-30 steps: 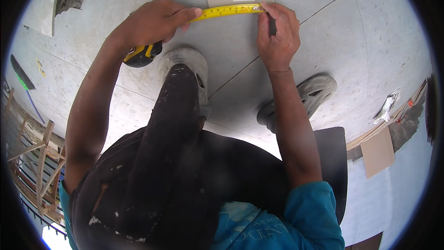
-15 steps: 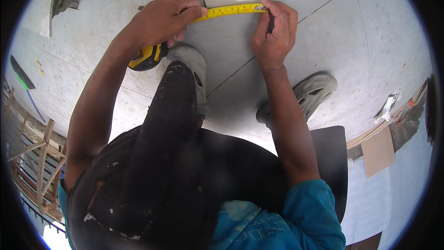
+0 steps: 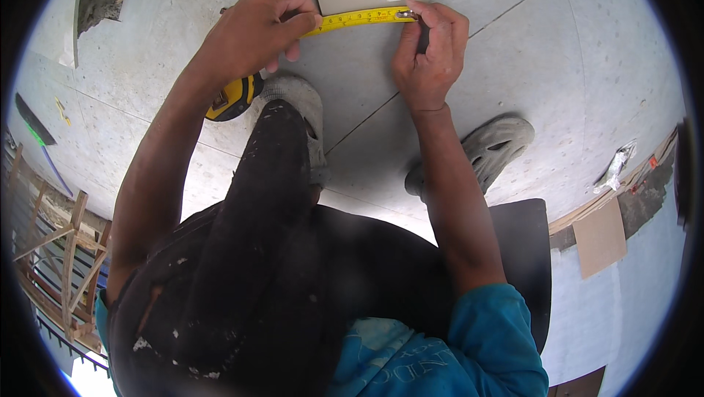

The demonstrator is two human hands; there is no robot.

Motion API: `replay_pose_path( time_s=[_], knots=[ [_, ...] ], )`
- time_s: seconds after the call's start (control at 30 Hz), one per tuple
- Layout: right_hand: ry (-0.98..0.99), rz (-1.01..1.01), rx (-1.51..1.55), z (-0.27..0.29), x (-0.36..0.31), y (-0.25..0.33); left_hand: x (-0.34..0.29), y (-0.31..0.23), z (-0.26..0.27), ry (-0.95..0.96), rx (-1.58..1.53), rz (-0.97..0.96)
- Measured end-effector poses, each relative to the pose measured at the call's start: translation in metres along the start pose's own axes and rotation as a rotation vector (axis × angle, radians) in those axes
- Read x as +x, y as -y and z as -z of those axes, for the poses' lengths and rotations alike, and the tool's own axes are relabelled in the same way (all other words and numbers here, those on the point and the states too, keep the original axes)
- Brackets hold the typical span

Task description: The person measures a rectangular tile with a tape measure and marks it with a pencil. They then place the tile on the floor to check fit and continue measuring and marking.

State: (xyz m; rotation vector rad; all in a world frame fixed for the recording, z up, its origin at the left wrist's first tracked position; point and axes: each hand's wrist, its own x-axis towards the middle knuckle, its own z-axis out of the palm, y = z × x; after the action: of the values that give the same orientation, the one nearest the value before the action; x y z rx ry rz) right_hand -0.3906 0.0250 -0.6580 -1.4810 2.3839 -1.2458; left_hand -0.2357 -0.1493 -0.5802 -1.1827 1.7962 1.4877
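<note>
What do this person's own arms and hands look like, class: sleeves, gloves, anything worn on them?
Both hands are bare: no gloves on the left hand or the right hand, and no watch or rings show. The forearms are bare too. A teal short sleeve covers the right upper arm; the left sleeve barely shows.

Soft, even daylight lit the pale floor (image 3: 513,52), casting only faint shadows. The fisheye lens bent straight lines toward a black rim; the centre stayed sharp.
</note>
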Motion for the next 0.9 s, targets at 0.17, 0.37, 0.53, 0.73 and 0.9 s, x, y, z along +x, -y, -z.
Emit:
replay_pose_path(
  time_s=[0.17,0.37,0.53,0.73,0.9],
  knots=[
    [0.01,0.004,-0.012,-0.0002,0.001,0.001,-0.0002,-0.0007,0.0005,-0.019,0.007,-0.018],
    [-0.003,0.012,-0.015,-0.0023,-0.0013,-0.0013,0.0032,-0.0037,-0.0003,-0.053,0.096,0.017],
    [0.003,0.021,-0.016,-0.002,-0.0002,-0.0013,0.0032,-0.0047,-0.0033,-0.078,0.099,0.085],
    [-0.006,0.035,-0.016,-0.0038,0.0001,-0.001,0.0038,-0.0043,-0.0028,-0.067,0.108,0.126],
    [-0.007,0.033,-0.023,-0.0034,0.0004,-0.0015,0.0069,-0.0016,-0.0015,-0.057,0.11,0.101]
  ],
)
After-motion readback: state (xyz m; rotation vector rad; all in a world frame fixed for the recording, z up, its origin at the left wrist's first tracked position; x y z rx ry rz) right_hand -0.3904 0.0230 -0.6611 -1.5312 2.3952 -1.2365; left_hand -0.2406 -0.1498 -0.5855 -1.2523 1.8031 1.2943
